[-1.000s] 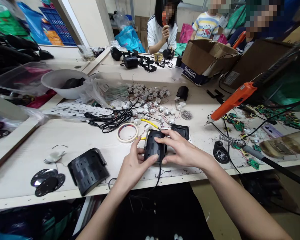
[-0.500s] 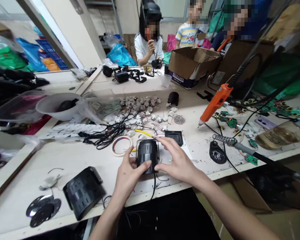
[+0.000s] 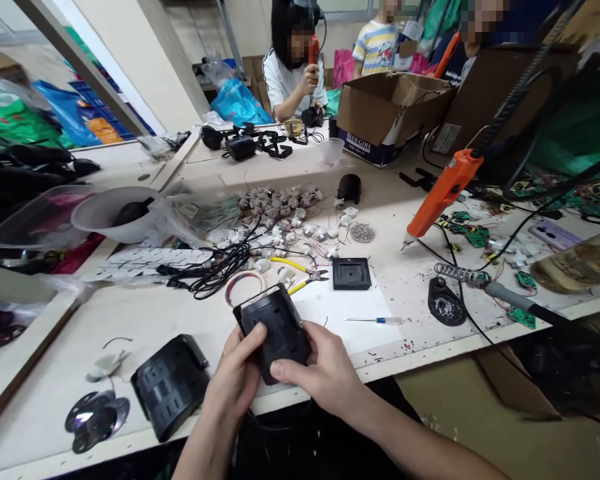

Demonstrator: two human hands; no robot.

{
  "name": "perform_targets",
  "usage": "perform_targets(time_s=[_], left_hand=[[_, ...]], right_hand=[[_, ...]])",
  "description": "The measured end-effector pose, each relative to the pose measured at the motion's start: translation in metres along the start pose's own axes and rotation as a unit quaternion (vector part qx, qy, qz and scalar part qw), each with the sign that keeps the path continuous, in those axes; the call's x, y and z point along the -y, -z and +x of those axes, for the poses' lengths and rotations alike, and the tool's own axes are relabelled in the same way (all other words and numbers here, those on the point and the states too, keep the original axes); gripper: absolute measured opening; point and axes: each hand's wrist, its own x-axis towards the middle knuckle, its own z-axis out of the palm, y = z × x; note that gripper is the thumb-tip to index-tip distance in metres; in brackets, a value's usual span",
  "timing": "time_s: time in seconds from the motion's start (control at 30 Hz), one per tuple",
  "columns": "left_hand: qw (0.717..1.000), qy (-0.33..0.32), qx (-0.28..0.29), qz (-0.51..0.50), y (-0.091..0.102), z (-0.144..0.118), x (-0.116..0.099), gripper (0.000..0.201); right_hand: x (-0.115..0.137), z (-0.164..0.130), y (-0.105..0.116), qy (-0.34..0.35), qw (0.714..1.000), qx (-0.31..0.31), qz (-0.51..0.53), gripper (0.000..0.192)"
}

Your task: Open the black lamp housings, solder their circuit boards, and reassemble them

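Head view: a black ribbed plastic housing (image 3: 276,330) is gripped by fingers of both left hand (image 3: 235,383) and right hand (image 3: 325,373), raised over the worktop (image 3: 145,313) front edge. Bare white paper (image 3: 340,313) lies just behind; a slim screwdriver (image 3: 377,320) rests nearby.

Bare tabletop (image 3: 145,320) is left at 9 o'clock of the hands (image 3: 280,373), bounded by cables (image 3: 210,270) at 11 and a black housing (image 3: 170,385) at 8. At 2 o'clock, passage is blocked by a screwdriver (image 3: 375,321) and square plate (image 3: 351,273).
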Motion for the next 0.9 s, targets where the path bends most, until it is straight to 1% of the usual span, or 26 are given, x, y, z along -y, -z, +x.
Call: perform_targets(time_s=[0.03, 0.1, 0.23, 0.3, 0.37, 0.47, 0.53, 0.6, 0.67, 0.73, 0.8, 0.83, 0.9], left_hand=[[1.000, 0.009, -0.024, -0.008, -0.004, 0.001, -0.001, 0.073], [0.998, 0.028, -0.049, -0.018, -0.011, 0.002, 0.000, 0.069], [0.997, 0.048, -0.058, -0.034, -0.019, 0.003, 0.005, 0.060], [0.997, 0.045, -0.061, -0.019, -0.020, 0.004, 0.007, 0.061], [0.998, 0.039, -0.050, 0.025, -0.019, 0.006, 0.005, 0.062], [0.993, 0.010, -0.003, 0.118, -0.016, 0.008, -0.003, 0.066], [0.982, -0.029, 0.016, 0.188, -0.013, 0.009, -0.008, 0.068], [0.965, -0.064, 0.019, 0.256, -0.010, 0.010, -0.011, 0.067], [0.950, -0.079, 0.024, 0.303, -0.008, 0.012, -0.013, 0.066], [0.940, -0.087, 0.031, 0.328, -0.007, 0.014, -0.013, 0.063], [0.930, -0.094, 0.038, 0.354, -0.006, 0.016, -0.014, 0.063], [0.925, -0.095, 0.043, 0.366, -0.007, 0.017, -0.015, 0.064], [0.916, -0.097, 0.057, 0.386, -0.007, 0.020, -0.018, 0.066]], right_hand=[[-0.002, 0.000, -0.001, 0.000, 1.000, 0.007, 0.021, 0.038], [-0.007, 0.000, -0.002, -0.001, 0.998, 0.010, 0.056, 0.038], [-0.017, -0.001, -0.004, -0.006, 0.999, -0.020, 0.043, 0.037], [-0.018, -0.002, -0.003, -0.012, 0.999, -0.018, 0.029, 0.038], [-0.016, -0.002, 0.000, -0.021, 1.000, -0.009, 0.019, 0.039], [-0.010, -0.002, 0.005, -0.040, 0.999, -0.007, -0.005, 0.043], [-0.007, -0.002, 0.008, -0.051, 0.998, -0.013, -0.031, 0.045], [-0.008, -0.002, 0.011, -0.069, 0.996, -0.005, -0.064, 0.044], [-0.011, -0.004, 0.014, -0.095, 0.990, 0.019, -0.099, 0.041], [-0.013, -0.006, 0.018, -0.111, 0.985, 0.032, -0.128, 0.039], [-0.011, -0.009, 0.028, -0.097, 0.985, 0.014, -0.144, 0.038], [-0.007, -0.011, 0.035, -0.077, 0.986, -0.010, -0.149, 0.038], [0.003, -0.012, 0.054, -0.017, 0.984, -0.091, -0.155, 0.038]])
